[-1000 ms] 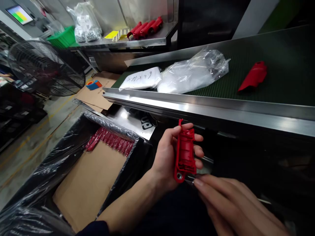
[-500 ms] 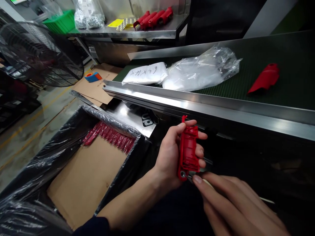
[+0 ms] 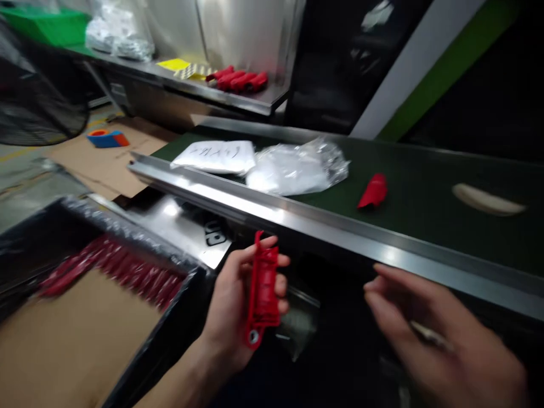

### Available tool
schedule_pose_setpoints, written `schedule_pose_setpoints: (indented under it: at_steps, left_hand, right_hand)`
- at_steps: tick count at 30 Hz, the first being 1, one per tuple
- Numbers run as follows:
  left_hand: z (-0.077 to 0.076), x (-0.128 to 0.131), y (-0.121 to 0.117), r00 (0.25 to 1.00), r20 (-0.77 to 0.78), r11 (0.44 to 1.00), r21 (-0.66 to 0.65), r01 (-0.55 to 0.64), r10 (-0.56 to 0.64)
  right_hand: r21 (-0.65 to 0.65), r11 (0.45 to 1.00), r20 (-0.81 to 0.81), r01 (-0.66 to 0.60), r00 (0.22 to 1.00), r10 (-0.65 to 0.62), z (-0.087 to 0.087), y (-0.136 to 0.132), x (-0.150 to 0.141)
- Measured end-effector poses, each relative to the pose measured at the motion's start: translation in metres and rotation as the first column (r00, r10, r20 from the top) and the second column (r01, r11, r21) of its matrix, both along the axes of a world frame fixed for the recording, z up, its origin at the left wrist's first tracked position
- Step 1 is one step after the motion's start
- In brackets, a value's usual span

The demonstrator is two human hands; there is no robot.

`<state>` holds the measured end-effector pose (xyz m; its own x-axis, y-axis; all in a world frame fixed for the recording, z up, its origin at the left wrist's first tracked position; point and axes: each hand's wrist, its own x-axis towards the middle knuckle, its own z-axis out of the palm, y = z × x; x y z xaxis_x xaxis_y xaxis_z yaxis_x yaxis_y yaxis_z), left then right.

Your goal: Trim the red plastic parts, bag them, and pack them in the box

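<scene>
A red plastic housing [image 3: 267, 286] lies in my left hand [image 3: 232, 300], its hollow inner side facing up. My fingers wrap round its back and the thumb presses its edge. At the lower end of the housing sits a round metal insert [image 3: 254, 336]. My right hand [image 3: 442, 328] is apart from it, to the right, blurred and with bent fingers. Through its curled grip shows part of a slim pale-handled tool [image 3: 431, 334], whose tip I cannot make out.
Ahead runs a green conveyor belt [image 3: 408, 226] behind a metal rail [image 3: 340, 235]. On it lie white plastic bags [image 3: 293, 170], a red part [image 3: 374, 191] and a curved beige piece [image 3: 488, 199]. At left, a black-lined bin [image 3: 170, 323] holds wrapped red parts [image 3: 131, 275]. Several red housings [image 3: 240, 80] rest on a shelf.
My right hand has drawn away from the housing to the right, taking the tool's tip off the metal insert. The view has swung right, bringing the beige piece into sight.
</scene>
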<state>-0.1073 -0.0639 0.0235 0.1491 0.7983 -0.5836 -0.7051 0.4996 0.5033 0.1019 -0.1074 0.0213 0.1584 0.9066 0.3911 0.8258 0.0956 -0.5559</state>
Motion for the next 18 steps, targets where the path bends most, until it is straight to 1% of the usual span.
schedule_pose_setpoints:
  at_steps: [2,3,4,5,7,9,10,12,14,16,18]
  left_hand:
    - [0.005,0.000,0.006,0.996,-0.076,0.999,0.013,-0.043,0.044]
    - [0.009,0.002,0.009,0.993,-0.107,0.998,0.038,-0.042,0.046]
    - [0.013,0.004,0.013,0.990,-0.135,0.997,0.080,-0.024,0.034]
    - [0.017,0.007,0.018,0.986,-0.166,0.991,0.136,0.008,0.014]
    - [0.027,0.017,0.030,0.973,-0.231,0.958,0.273,0.092,-0.028]
    - [0.036,0.031,0.049,0.950,-0.310,0.894,0.416,0.167,-0.034]
    - [0.039,0.039,0.062,0.933,-0.358,0.852,0.485,0.199,-0.013]
    - [0.044,0.056,0.092,0.868,-0.493,0.740,0.607,0.290,0.065]
    - [0.044,0.075,0.125,0.753,-0.638,0.623,0.658,0.422,0.163]
    - [0.039,0.096,0.154,0.682,-0.707,0.557,0.648,0.519,0.187]
    - [0.030,0.118,0.177,0.632,-0.753,0.503,0.624,0.598,0.183]
  right_hand:
    - [0.037,0.991,0.154,0.129,0.979,-0.133,0.021,0.037,0.030]
    - [0.067,0.984,0.253,0.167,0.951,-0.179,0.030,0.055,0.044]
    - [0.037,0.985,0.320,0.169,0.932,-0.172,0.036,0.074,0.057]
    - [-0.032,0.986,0.387,0.162,0.912,-0.137,0.040,0.092,0.068]
    - [-0.162,0.982,0.476,0.098,0.880,-0.009,0.038,0.123,0.080]
    - [-0.244,0.970,0.526,0.016,0.842,0.118,0.028,0.147,0.082]
    - [-0.265,0.964,0.543,-0.022,0.823,0.168,0.022,0.156,0.081]
    - [-0.271,0.959,0.572,-0.082,0.788,0.229,0.012,0.167,0.081]
    - [-0.213,0.968,0.599,-0.129,0.766,0.234,0.009,0.168,0.087]
    - [-0.075,0.986,0.623,-0.151,0.765,0.165,0.013,0.157,0.099]
    - [0.114,0.982,0.620,-0.152,0.783,0.049,0.022,0.138,0.113]
